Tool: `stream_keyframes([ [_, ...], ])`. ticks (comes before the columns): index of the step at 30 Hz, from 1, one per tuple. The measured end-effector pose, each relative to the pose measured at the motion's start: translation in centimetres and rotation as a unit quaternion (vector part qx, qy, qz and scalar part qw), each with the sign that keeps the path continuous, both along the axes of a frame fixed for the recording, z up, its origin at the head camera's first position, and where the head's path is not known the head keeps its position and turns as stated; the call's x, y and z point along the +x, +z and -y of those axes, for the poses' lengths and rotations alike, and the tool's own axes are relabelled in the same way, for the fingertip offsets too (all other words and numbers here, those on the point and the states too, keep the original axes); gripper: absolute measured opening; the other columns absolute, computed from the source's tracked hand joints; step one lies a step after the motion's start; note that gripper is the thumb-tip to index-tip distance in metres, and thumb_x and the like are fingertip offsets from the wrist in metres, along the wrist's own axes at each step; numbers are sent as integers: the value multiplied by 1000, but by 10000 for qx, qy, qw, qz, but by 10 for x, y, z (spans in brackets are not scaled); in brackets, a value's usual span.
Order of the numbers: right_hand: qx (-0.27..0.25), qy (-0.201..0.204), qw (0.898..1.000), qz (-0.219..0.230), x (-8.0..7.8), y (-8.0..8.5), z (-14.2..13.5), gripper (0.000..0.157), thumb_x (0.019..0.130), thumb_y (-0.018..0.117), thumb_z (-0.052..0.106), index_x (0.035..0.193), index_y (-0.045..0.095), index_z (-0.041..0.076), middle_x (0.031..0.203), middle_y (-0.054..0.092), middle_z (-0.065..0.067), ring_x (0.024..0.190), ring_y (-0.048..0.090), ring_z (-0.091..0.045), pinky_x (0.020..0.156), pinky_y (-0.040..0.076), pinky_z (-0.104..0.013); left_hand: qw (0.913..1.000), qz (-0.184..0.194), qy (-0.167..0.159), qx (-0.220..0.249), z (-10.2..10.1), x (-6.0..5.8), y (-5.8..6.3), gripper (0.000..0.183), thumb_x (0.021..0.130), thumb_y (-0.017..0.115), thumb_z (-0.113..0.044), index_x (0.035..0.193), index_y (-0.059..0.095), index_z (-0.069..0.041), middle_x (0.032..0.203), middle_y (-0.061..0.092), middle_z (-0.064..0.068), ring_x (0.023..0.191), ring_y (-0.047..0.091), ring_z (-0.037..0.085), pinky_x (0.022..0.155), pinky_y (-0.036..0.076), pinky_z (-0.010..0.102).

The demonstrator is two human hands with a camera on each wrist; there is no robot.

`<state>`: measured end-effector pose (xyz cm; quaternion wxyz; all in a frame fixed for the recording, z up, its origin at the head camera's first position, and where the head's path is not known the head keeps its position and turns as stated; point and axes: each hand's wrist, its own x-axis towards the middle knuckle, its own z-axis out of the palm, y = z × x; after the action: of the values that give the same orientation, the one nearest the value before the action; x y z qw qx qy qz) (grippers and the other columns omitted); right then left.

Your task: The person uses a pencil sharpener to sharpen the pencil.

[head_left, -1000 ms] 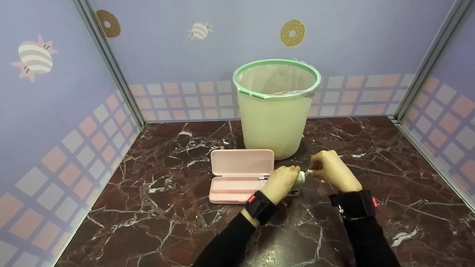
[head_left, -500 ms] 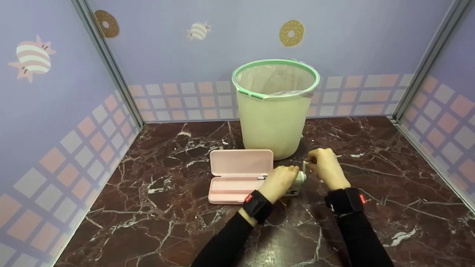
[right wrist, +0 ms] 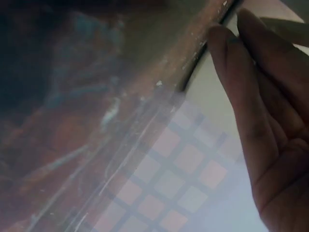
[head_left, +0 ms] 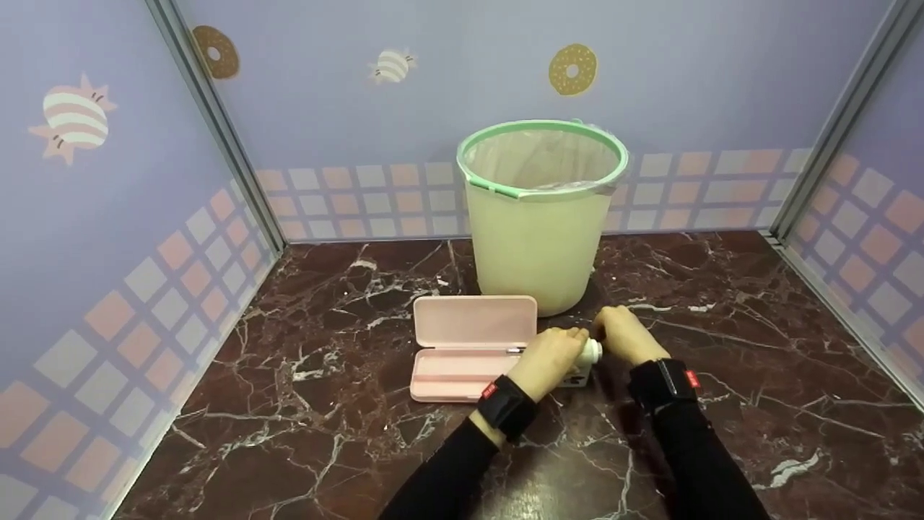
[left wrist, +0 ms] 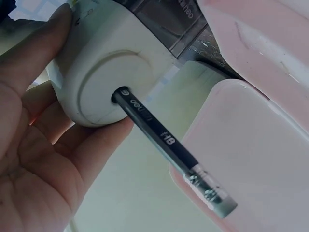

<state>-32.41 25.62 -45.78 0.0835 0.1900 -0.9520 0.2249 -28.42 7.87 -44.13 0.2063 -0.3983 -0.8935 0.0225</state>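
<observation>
My left hand (head_left: 551,363) grips a white crank pencil sharpener (head_left: 592,352) that rests on the dark marbled table. A black HB pencil (left wrist: 164,140) sticks out of the round hole in the sharpener's end, its eraser end outward. The left wrist view also shows the sharpener's dark see-through drawer (left wrist: 169,19). On the sharpener's other side, my right hand (head_left: 626,336) pinches the crank handle, which the fingers mostly hide in the head view. Left of the sharpener lies an open pink pencil case (head_left: 447,365), its lid tilted back; the pencil's end reaches over it.
Behind the pencil case stands a pale green bin (head_left: 538,245) with a green rim and a clear liner. Purple patterned panels (head_left: 325,108) enclose the table at the back and sides. Small pale specks lie on the marbled tabletop (head_left: 339,448).
My right hand has swung the crank round, from out at the right, to raised, to lower and closer against the sharpener. My left hand keeps the sharpener in about the same place.
</observation>
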Motion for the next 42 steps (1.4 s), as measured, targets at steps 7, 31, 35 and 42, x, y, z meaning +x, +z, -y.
stream_keyframes([
  [7,146,110,9991,383,6,3,-2,19,62,65,-9,56,66,9,56,56,4,53,42,-13,52,41,-30,10000,3,36,1,-1,1,0,48,76,82,-28,117,65,-10,102,71,-1,84,68,14,77,55,24],
  [31,29,52,9886,1504,39,12,-2,21,56,84,-3,69,68,3,61,67,-4,50,58,-12,49,51,-26,9985,-121,381,386,-4,7,-2,43,72,83,-33,106,66,-12,95,71,-3,79,68,14,68,55,24],
  [35,80,148,9893,1452,40,13,-3,20,57,83,-2,68,68,5,60,66,-2,50,56,-11,49,50,-26,9983,-144,361,441,-4,7,-2,42,71,83,-32,104,66,-12,93,71,-2,78,68,14,67,55,23],
  [42,5,292,9859,1649,43,18,-5,17,58,82,-2,66,69,5,60,68,-2,49,58,-9,50,51,-25,9979,-102,410,496,-5,6,-3,41,70,84,-30,103,66,-12,93,71,-2,78,69,14,67,55,24],
])
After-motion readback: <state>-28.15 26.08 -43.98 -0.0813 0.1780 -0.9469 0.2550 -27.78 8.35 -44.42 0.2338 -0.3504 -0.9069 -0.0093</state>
